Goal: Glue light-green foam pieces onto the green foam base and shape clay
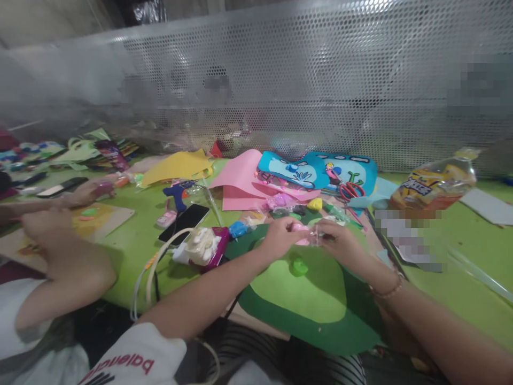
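Note:
My left hand (279, 236) is closed in a pinch on a small pink lump of what looks like modelling clay (300, 233). Fingers of my right hand (339, 239), also closed, grip a clear plastic wrapper (317, 235) at the lump's right side. Both hands are above the far part of a dark green sheet (356, 326) that carries a light green rounded shape (304, 297). On that shape, just below my hands, lies a bright green lump (298, 266). A blue packet (239, 229) rests left of my left hand, and a yellow lump (315, 203) sits beyond the hands.
A phone (185, 223), glue gun (176, 195) and cable-trailing white power strip (202, 247) lie leftward. Pink sheets (244, 179), blue cutouts (292, 174) and red-handled scissors (351, 190) lie behind. A drink bottle (435, 184) lies right. Another person's arm (68, 251) works at left.

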A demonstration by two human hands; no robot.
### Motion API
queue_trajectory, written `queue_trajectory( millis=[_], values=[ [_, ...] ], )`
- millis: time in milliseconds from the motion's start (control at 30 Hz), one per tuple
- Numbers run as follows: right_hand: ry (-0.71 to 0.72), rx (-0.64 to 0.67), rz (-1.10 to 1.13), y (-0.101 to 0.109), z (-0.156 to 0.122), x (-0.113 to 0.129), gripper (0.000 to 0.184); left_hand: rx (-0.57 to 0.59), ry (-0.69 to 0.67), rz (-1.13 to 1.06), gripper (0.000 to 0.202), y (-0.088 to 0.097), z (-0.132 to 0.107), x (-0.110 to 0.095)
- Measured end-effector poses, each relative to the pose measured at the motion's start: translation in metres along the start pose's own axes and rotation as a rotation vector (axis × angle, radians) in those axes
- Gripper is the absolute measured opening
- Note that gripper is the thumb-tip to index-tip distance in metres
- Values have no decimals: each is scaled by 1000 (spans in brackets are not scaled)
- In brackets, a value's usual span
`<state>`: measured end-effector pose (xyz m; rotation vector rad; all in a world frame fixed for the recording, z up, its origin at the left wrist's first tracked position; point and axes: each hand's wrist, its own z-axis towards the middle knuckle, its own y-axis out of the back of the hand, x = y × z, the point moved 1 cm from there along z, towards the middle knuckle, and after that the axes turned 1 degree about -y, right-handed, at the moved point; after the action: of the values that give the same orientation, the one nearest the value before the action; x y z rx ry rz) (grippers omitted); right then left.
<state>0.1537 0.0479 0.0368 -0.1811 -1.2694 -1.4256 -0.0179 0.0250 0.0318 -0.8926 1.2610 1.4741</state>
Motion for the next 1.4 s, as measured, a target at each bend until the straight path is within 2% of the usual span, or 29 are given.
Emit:
queue_trajectory(
  millis=[200, 300, 400, 500, 667, 767, 833, 933, 1033, 1167, 1400],
  values=[
    [33, 3, 31, -7, -2, -3, 18, 14, 7, -27, 25, -2, 1, 1],
    [62, 19, -35, -6, -2, -4, 17, 15, 23, -106, 29, -2, 3, 4],
    [110, -18, -114, -1, -1, -1, 13, 13, 41, -138, 35, -1, 5, 6],
    [119, -104, -165, 7, 1, 3, 11, 2, 37, -140, 37, 0, 6, 8],
    [16, -320, -142, 27, 4, -6, 15, -54, 112, -207, 37, 0, 6, 10],
    [-2, -490, -42, 38, 5, -11, 16, -44, 224, -357, 35, -1, 5, 8],
    [63, -518, -75, 38, 3, -6, 13, -23, 310, -521, 31, -2, 5, 6],
    [185, -377, -217, 27, -2, 11, 8, 0, 445, -763, 24, -4, 6, 3],
    [256, -230, -261, 11, -5, 24, 10, 29, 568, -946, 17, -7, 5, -1],
    [348, -20, -276, -4, -9, 24, 28, 12, 591, -1073, 6, -6, 4, -8],
    [229, 259, -570, -20, -16, 28, 46, -80, 617, -1183, 8, -3, 5, -8]
  ],
)
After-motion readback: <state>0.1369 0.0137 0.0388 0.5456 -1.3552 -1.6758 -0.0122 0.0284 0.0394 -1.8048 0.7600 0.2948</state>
